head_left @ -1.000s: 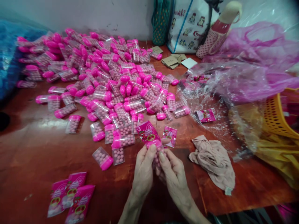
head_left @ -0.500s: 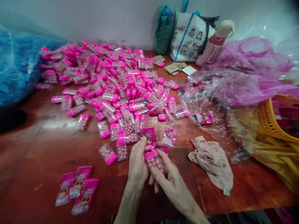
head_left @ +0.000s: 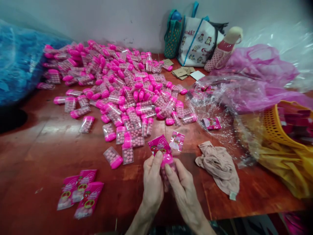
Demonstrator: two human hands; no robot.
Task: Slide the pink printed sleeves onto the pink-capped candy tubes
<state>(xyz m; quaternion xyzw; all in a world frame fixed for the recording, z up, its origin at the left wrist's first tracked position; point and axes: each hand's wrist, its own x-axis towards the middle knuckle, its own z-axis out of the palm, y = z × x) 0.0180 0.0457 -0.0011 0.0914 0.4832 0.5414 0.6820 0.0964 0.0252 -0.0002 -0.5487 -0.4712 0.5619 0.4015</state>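
Close together at the front of the table are my two hands. My left hand [head_left: 153, 182] pinches a pink printed wrapper [head_left: 159, 144], thumb on top. My right hand [head_left: 182, 186] grips a clear candy container [head_left: 167, 160] with a pink cap and pink balls inside, its cap up against the wrapper's lower edge. Fingers hide much of the container, so I cannot tell whether its cap is inside the wrapper. A flat pink wrapper [head_left: 177, 141] lies just beyond my hands. At the left lie three wrapped candy containers [head_left: 89, 200].
A large heap of candy containers [head_left: 117, 81] spreads across the back. Right of my hands lies a crumpled beige cloth [head_left: 220, 168]. A yellow basket [head_left: 276, 125], clear plastic [head_left: 220, 98] and a white bag [head_left: 195, 40] stand or lie beyond. A blue bag [head_left: 19, 62] is at left.
Both hands have shifted slightly right. The container has turned more upright, and its cap has come up against the wrapper. The wrapper is tilted differently.
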